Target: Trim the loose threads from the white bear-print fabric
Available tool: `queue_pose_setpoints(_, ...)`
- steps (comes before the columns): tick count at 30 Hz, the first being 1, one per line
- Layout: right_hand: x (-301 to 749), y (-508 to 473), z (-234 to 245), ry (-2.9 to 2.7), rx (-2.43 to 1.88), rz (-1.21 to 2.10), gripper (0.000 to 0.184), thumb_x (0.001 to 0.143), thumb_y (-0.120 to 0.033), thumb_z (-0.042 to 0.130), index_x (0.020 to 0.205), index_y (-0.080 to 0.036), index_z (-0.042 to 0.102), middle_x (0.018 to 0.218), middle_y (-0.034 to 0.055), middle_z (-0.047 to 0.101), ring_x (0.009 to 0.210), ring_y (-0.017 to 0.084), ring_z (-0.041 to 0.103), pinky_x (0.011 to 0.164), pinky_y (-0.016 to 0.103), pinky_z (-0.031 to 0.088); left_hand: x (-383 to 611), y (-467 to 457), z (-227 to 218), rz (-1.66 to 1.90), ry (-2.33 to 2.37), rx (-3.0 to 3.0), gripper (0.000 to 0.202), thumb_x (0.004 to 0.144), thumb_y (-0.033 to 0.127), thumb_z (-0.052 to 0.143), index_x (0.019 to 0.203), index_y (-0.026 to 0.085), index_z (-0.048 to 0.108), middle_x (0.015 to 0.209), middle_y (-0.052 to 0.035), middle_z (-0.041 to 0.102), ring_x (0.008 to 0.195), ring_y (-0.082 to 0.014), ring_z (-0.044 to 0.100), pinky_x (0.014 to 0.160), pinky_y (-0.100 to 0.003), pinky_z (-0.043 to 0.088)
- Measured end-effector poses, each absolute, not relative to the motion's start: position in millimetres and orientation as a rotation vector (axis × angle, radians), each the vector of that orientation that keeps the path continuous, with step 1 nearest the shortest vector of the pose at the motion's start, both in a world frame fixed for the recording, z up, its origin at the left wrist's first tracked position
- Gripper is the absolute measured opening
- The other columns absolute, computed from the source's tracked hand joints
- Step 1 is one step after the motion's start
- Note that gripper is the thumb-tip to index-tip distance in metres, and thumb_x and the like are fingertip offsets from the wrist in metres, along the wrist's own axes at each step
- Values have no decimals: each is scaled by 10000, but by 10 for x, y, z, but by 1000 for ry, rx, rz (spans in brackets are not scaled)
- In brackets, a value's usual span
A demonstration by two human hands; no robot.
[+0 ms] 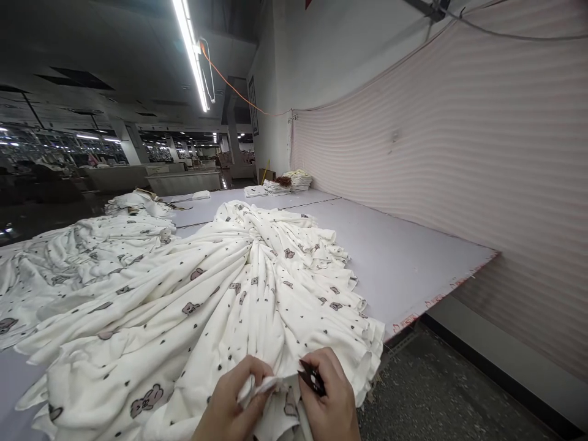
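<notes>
A large bunched sheet of white fabric [206, 294] printed with small bears and hearts lies spread over a pale grey table [404, 257]. At the bottom centre, my left hand [234, 404] pinches a fold of the fabric's near edge. My right hand [328, 401] is closed on small dark thread snips [312, 378], whose blades point at the pinched edge. Both hands sit close together at the table's near corner.
More of the same printed fabric [68, 257] is heaped at the left. Folded stacks of cloth [296, 179] sit at the table's far end. A striped fabric wall [459, 159] runs along the right, with dark floor [436, 392] below the table's edge.
</notes>
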State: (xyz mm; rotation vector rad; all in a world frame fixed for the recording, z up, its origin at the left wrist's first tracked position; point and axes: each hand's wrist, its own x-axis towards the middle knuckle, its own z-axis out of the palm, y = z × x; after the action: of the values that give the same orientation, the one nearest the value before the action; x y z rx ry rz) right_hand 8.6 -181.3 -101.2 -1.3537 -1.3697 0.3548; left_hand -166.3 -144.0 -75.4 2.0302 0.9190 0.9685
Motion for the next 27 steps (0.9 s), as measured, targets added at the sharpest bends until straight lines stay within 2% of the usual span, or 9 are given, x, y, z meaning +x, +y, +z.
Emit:
queue_pose_setpoints(4,58,-1743,-1008,-1353,-1402,322,155,836,-199,546,714,-229,457,686,-34,467,608,138,502,565,221,381,-1606,-1359,-601,778,1113,1648,255,835,455,564,876,206,602,838,-5,633,831,-193,572,764,-251,448)
queue_pose_setpoints(7,28,-1748,-1058,-1404,-1177,354,55,850,-234,570,903,-244,582,832,10,601,743,162,598,651,220,450,-1585,-1306,-619,734,1069,1443,321,797,513,588,851,197,599,761,12,612,758,-182,550,689,-241,440)
queue_pose_setpoints(9,8,-1751,-1090,-1423,-1067,384,204,848,-222,575,1047,-261,603,969,34,649,867,175,630,738,216,473,-1579,-1292,-648,728,1041,1393,323,780,508,609,860,196,592,772,13,610,790,-187,550,727,-249,441)
queue_pose_setpoints(13,-8,-1727,-1094,-1414,-1089,513,111,891,-242,513,905,-239,623,788,2,654,717,142,631,666,188,459,-1543,-1327,-637,731,1054,1486,318,767,492,619,929,219,604,827,20,587,792,-177,527,738,-243,415)
queue_pose_setpoints(16,-7,-1692,-1043,-1331,-1208,560,167,920,-328,467,846,-214,564,644,-28,557,563,123,549,556,193,413,-1479,-1366,-599,703,1103,1612,346,766,502,608,978,229,634,900,-4,615,798,-188,532,712,-246,401)
queue_pose_setpoints(18,1,-1671,-1000,-1291,-1258,596,225,934,-374,436,815,-210,534,599,-40,499,519,120,497,520,201,386,-1439,-1370,-595,665,1147,1642,331,785,514,580,904,211,641,868,-17,626,776,-191,534,681,-249,394)
queue_pose_setpoints(21,52,-1670,-964,-1238,-1278,679,237,903,-426,489,831,-207,543,636,-25,547,575,136,538,554,202,417,-1413,-1341,-629,704,1129,1614,338,787,527,583,827,193,612,759,-1,587,742,-179,512,686,-247,388)
queue_pose_setpoints(24,139,-1717,-996,-1265,-1260,676,220,830,-419,592,866,-205,625,770,17,637,726,171,615,661,213,463,-1423,-1313,-673,798,1079,1492,347,766,527,617,839,188,596,756,9,573,752,-172,506,703,-246,393)
queue_pose_setpoints(27,192,-1772,-1046,-1348,-1250,657,189,795,-381,631,858,-224,714,762,22,679,728,180,640,671,219,472,-1429,-1317,-685,800,1057,1446,353,756,527,625,850,188,592,739,15,570,727,-169,508,684,-249,399)
